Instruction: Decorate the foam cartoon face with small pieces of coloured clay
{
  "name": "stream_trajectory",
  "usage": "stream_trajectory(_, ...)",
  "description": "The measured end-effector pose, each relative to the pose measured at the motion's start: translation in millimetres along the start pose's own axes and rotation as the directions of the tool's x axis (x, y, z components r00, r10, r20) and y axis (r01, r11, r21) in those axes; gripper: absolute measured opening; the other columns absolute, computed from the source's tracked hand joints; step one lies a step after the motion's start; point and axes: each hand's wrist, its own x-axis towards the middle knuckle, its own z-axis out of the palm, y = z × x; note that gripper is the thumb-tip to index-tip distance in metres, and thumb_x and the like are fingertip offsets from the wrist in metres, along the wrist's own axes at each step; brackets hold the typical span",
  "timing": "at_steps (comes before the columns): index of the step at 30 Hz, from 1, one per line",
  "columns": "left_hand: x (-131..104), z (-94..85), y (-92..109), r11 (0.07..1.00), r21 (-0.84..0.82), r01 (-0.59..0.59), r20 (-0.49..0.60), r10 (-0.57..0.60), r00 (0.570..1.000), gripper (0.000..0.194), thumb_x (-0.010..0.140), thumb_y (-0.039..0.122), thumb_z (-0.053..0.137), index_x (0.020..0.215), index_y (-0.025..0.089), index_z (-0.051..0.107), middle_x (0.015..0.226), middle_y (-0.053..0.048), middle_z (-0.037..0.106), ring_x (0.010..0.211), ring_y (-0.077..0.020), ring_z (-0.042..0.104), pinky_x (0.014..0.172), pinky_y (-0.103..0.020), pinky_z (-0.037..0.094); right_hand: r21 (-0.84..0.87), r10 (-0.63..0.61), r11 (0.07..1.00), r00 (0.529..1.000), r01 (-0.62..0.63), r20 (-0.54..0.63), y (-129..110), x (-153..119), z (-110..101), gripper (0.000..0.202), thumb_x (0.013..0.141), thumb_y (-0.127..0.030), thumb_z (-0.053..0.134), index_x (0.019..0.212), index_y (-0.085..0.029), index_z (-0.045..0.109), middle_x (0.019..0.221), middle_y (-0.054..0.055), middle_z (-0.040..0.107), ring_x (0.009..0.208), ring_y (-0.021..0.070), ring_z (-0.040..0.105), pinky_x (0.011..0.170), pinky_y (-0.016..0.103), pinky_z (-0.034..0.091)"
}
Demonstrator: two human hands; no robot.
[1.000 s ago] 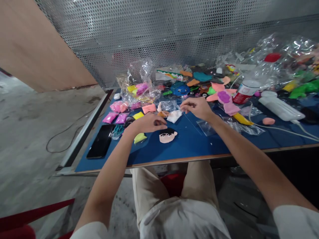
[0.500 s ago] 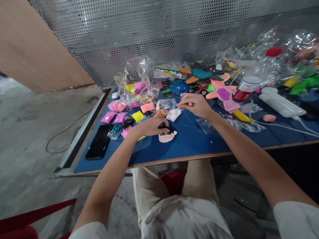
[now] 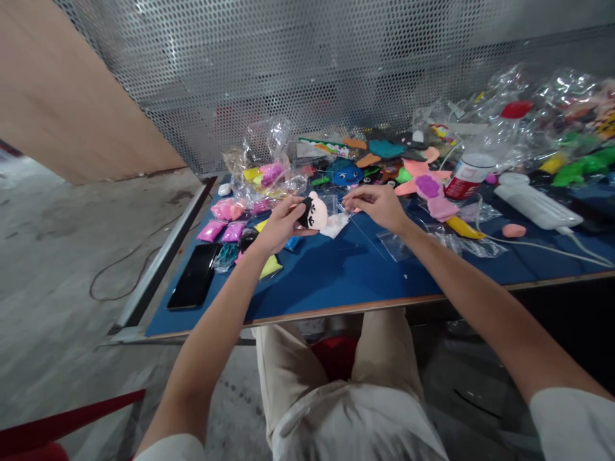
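My left hand (image 3: 282,225) holds a flat clay face (image 3: 318,213), pale pink with black hair and drawn eyes, raised off the blue table and turned on its side. To the right of it, my right hand (image 3: 377,203) hovers over the table with its fingertips pinched; a small pinkish bit shows at them, too small to make out. Between and below the hands lies a white packet (image 3: 335,225). Near my left wrist are a pale yellow-green packet (image 3: 271,267) and a blue one (image 3: 291,243).
A black phone (image 3: 193,275) lies at the table's left edge (image 3: 156,323). Behind are coloured packets, clear wrappers and a blue clay piece (image 3: 344,173). To the right are a pink clay figure (image 3: 428,187), a red-capped bottle (image 3: 468,173) and a white device (image 3: 538,203) with a cable.
My left hand has picked the clay face up off the table, lifted it away from me and turned it. My right hand has barely moved.
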Motion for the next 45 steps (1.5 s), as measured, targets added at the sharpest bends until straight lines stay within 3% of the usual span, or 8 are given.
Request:
stream_trajectory(5,6,7.3,-7,0.983,-0.167,0.072,-0.127,-0.093,0.987,0.025,0.099,0.042,0.063,0.117,0.025,0.061,0.106,-0.005,0.071,0.089,-0.0199,0.076,0.08,-0.041,0.071,0.107,0.059,0.993,0.995,-0.051,-0.076,-2,1,9,0.037,0.075,-0.057,0.088,0.078,-0.022,0.08,0.068,0.004,0.076,0.061,0.018,0.072,0.06,0.033,0.062)
stream_trajectory(8,6,12.1,-7,0.979,-0.204,0.029,-0.177,-0.066,0.982,0.025,0.096,0.04,0.068,0.114,0.024,0.063,0.106,-0.004,0.071,0.092,-0.0205,0.076,0.079,-0.039,0.071,0.166,0.105,0.982,0.993,-0.094,-0.056,-5,1,14,0.044,0.075,-0.064,0.086,0.085,-0.021,0.083,0.076,0.005,0.079,0.065,0.0171,0.072,0.065,0.034,0.063)
stream_trajectory(16,3,14.2,-7,0.986,-0.156,-0.055,-0.159,0.029,0.987,0.024,0.091,0.041,0.076,0.106,0.023,0.069,0.094,-0.004,0.07,0.09,-0.0213,0.072,0.074,-0.037,0.07,0.255,0.166,0.953,0.986,-0.161,0.001,-5,-4,26,0.039,0.066,-0.06,0.093,0.076,-0.023,0.083,0.077,0.005,0.08,0.066,0.0172,0.071,0.068,0.034,0.063)
stream_trajectory(22,6,11.2,-9,0.978,-0.191,-0.085,-0.148,0.057,0.987,0.028,0.088,0.043,0.078,0.106,0.022,0.07,0.091,-0.004,0.071,0.09,-0.0219,0.073,0.075,-0.038,0.07,0.3,0.191,0.934,0.981,-0.195,0.042,-4,-9,36,0.048,0.07,-0.056,0.092,0.103,-0.023,0.083,0.085,0.005,0.082,0.073,0.0199,0.075,0.077,0.038,0.064)
stream_trajectory(28,5,13.2,-10,0.97,-0.224,-0.094,-0.167,0.057,0.984,0.027,0.089,0.04,0.077,0.106,0.022,0.069,0.093,-0.005,0.072,0.093,-0.0231,0.074,0.076,-0.038,0.07,0.343,0.219,0.919,0.975,-0.192,-0.043,-8,-10,40,0.064,0.069,-0.052,0.094,0.123,-0.024,0.076,0.086,0.005,0.083,0.085,0.0244,0.079,0.084,0.041,0.065)
stream_trajectory(33,4,13.7,-6,0.964,-0.247,-0.098,-0.19,0.051,0.981,0.028,0.088,0.039,0.077,0.108,0.021,0.069,0.094,-0.004,0.071,0.09,-0.0225,0.075,0.077,-0.041,0.071,0.355,0.2,0.92,0.978,-0.166,-0.063,-5,-8,40,0.044,0.066,-0.056,0.094,0.096,-0.025,0.084,0.088,0.004,0.082,0.085,0.0222,0.077,0.083,0.038,0.063)
stream_trajectory(38,3,14.5,-2,0.965,-0.249,-0.086,-0.202,0.035,0.979,0.025,0.088,0.036,0.077,0.106,0.021,0.069,0.091,-0.003,0.07,0.09,-0.0213,0.074,0.08,-0.042,0.071,0.406,0.213,0.899,0.973,-0.161,-0.087,-1,-5,39,0.041,0.057,-0.054,0.099,0.081,-0.025,0.082,0.084,0.002,0.079,0.078,0.0175,0.071,0.077,0.033,0.06)
stream_trajectory(45,-6,22.1,8,0.914,-0.388,0.117,-0.086,-0.162,0.983,0.019,0.085,0.021,0.078,0.102,0.019,0.069,0.09,-0.002,0.068,0.086,-0.019,0.073,0.087,-0.049,0.069,0.376,0.221,0.91,0.972,-0.177,-0.077,-4,-4,33,0.043,0.068,-0.061,0.091,0.093,-0.027,0.083,0.089,0.004,0.08,0.083,0.0202,0.072,0.083,0.039,0.061)
